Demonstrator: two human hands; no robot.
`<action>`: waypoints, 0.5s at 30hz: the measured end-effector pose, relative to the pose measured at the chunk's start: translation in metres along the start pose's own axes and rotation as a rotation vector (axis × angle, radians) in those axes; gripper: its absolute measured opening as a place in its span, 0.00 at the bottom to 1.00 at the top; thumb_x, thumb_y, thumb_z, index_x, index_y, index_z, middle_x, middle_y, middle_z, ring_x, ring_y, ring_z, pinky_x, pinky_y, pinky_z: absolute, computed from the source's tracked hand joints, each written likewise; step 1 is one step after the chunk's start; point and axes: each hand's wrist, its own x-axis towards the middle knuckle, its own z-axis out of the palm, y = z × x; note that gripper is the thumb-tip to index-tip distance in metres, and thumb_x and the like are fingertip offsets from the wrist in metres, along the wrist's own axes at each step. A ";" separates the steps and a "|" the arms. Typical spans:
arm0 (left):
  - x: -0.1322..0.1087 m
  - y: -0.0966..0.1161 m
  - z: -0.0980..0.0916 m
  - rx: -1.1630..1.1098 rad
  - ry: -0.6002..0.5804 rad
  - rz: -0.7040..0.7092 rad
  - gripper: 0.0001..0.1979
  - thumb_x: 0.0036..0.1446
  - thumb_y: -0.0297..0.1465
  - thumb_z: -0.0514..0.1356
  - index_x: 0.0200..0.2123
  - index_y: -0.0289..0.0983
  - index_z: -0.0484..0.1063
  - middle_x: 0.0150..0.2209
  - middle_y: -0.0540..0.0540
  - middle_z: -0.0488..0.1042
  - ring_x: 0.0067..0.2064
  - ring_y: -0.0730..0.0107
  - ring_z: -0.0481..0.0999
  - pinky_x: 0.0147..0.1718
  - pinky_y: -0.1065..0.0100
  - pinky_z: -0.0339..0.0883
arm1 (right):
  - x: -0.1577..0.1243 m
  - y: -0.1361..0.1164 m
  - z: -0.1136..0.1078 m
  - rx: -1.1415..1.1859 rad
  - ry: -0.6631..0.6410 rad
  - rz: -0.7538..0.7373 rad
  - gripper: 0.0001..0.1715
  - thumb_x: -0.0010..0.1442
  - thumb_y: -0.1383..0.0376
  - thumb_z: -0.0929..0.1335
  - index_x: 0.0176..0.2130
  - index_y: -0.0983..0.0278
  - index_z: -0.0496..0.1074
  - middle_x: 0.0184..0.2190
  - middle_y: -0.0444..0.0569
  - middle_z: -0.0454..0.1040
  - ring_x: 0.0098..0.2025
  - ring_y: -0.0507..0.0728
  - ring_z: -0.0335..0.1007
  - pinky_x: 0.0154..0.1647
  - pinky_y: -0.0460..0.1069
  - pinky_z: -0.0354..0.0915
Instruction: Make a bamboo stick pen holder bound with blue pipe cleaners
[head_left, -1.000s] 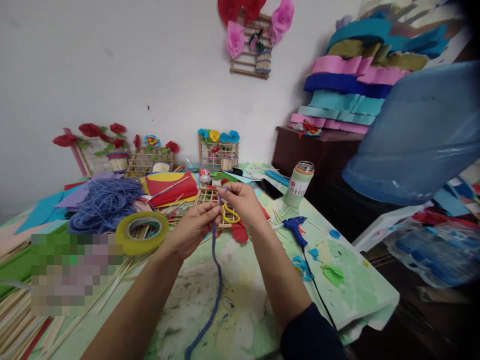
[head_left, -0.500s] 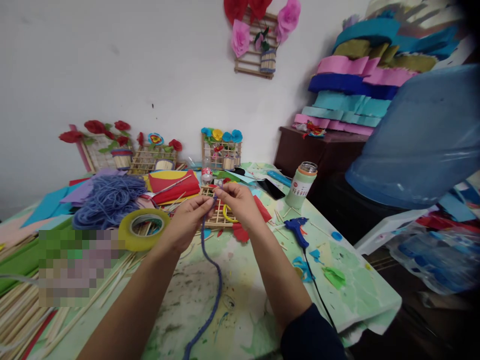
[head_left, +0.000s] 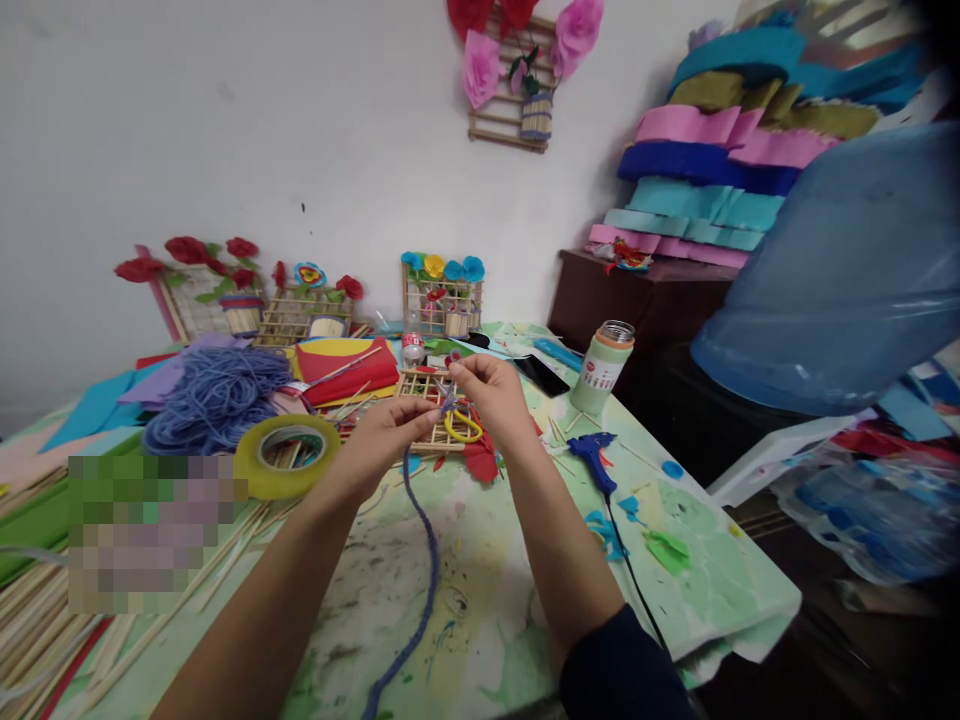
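My left hand (head_left: 386,440) is closed in a pinch on a length of blue yarn (head_left: 433,560), near its frayed end. From those fingers the yarn hangs and trails over the table toward its front edge. Just above and to the right, my right hand (head_left: 491,395) has thumb and fingertips pinched together; whatever is between them is too small to make out. Behind the hands, yellow-handled scissors (head_left: 463,429) rest on a lattice of wooden sticks (head_left: 416,385), with a red paper piece (head_left: 481,460) beside it.
Left lie a blue yarn heap (head_left: 217,395), a tape roll (head_left: 251,465) and bundled sticks (head_left: 45,640). Toward the right are a glue gun (head_left: 595,460) with its cord, a phone (head_left: 541,375) and an open green bottle (head_left: 602,365). A large water jug (head_left: 832,280) stands beyond.
My hands have drawn apart: the right moved slightly up and right, the left slightly right and down. More of the lattice and the yellow scissor handle shows between them.
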 end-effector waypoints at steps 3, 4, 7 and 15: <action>0.001 -0.002 -0.001 -0.053 0.030 -0.003 0.12 0.44 0.38 0.68 0.27 0.35 0.77 0.23 0.50 0.69 0.27 0.73 0.63 0.26 0.72 0.57 | 0.001 0.001 -0.003 0.004 0.057 0.007 0.17 0.54 0.56 0.67 0.21 0.63 0.62 0.18 0.39 0.55 0.23 0.48 0.49 0.25 0.46 0.51; 0.002 -0.003 -0.002 -0.071 0.035 -0.002 0.12 0.44 0.38 0.68 0.27 0.35 0.77 0.23 0.50 0.68 0.26 0.73 0.63 0.27 0.72 0.57 | 0.002 0.001 -0.004 0.014 0.077 0.008 0.18 0.54 0.56 0.67 0.21 0.63 0.61 0.18 0.39 0.55 0.22 0.48 0.48 0.25 0.46 0.50; 0.003 -0.004 -0.003 -0.108 0.037 -0.005 0.11 0.44 0.37 0.68 0.26 0.34 0.76 0.22 0.51 0.67 0.26 0.74 0.63 0.26 0.73 0.56 | 0.003 0.001 -0.005 0.058 0.132 0.015 0.18 0.53 0.56 0.67 0.21 0.63 0.60 0.18 0.39 0.54 0.22 0.48 0.47 0.24 0.46 0.50; 0.002 -0.006 -0.008 -0.092 -0.011 0.002 0.09 0.45 0.35 0.68 0.25 0.34 0.76 0.23 0.50 0.69 0.25 0.75 0.62 0.25 0.73 0.54 | 0.004 0.008 -0.002 0.013 0.239 0.004 0.16 0.54 0.56 0.66 0.23 0.62 0.61 0.19 0.39 0.57 0.23 0.49 0.50 0.26 0.46 0.53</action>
